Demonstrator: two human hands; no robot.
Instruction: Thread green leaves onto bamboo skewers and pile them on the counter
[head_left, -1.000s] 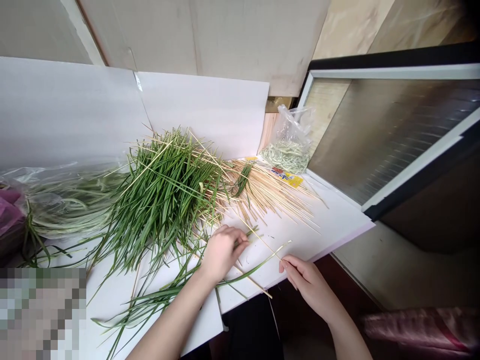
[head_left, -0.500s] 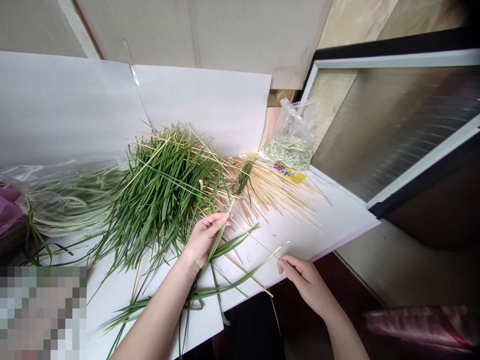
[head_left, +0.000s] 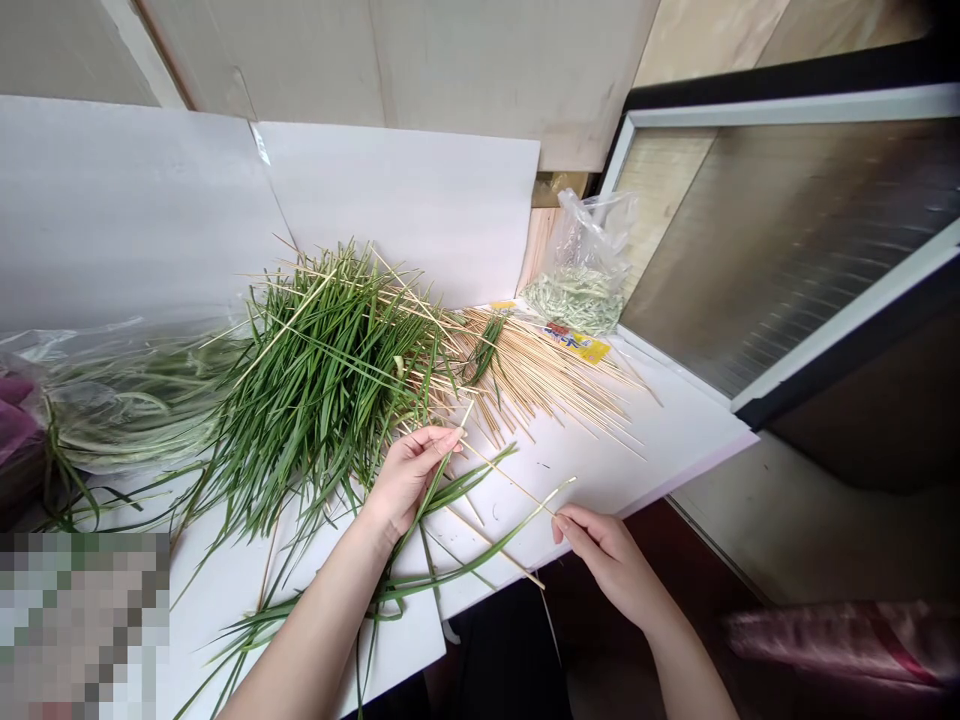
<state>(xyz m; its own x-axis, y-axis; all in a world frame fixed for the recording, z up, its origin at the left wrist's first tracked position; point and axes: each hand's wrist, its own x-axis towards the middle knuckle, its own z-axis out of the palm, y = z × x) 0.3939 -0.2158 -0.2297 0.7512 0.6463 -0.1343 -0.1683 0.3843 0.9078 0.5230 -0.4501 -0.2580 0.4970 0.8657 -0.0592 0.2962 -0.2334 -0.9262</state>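
My left hand (head_left: 416,470) pinches a green leaf stalk, whose pale tip sticks up past the fingertips, together with one end of a thin wooden stick (head_left: 506,478). The stick's other end is pinched by my right hand (head_left: 600,550). A long green leaf (head_left: 499,545) curves below the stick, its pale tip near my right fingertips. Behind my left hand rises a large heap of green leaves (head_left: 322,370) with sticks lying across it. Many loose wooden sticks (head_left: 555,385) fan out to the right of the heap, a small green bundle (head_left: 487,348) on top of them.
A clear bag of pale green pieces (head_left: 577,295) stands at the back right, beside a framed glass panel (head_left: 780,230). At the left lies a clear plastic bag of long stalks (head_left: 142,400). The white table's (head_left: 675,450) edge runs close to my right hand.
The view has shifted very slightly. Both hands keep their pinch on the stick, and nothing else has clearly moved.
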